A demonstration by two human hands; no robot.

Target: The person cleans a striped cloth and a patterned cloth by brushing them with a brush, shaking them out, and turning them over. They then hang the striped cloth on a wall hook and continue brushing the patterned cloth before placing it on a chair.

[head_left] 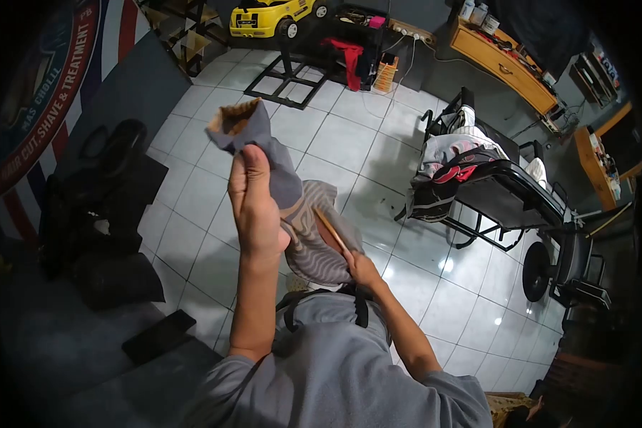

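Observation:
A grey garment (310,246) with wavy stripes and tan areas hangs in front of me, between my two hands. My left hand (255,207) is raised and closed on its plain grey upper part (284,175), thumb pointing up. Above that thumb, the cloth's end (239,125) folds open and shows a tan-brown inside. Lower down, near my waist, my right hand (364,269) is closed at the garment's right edge. A narrow tan strip (332,230) runs along the cloth down to the right fingers.
White floor tiles (264,78) lie ahead. To the right stands a black chair (506,192) with clothes (460,157) on it. A yellow toy car (274,18) and a wooden drawer desk (503,64) are at the back. Dark furniture (100,221) stands left, beside a barber sign (43,107).

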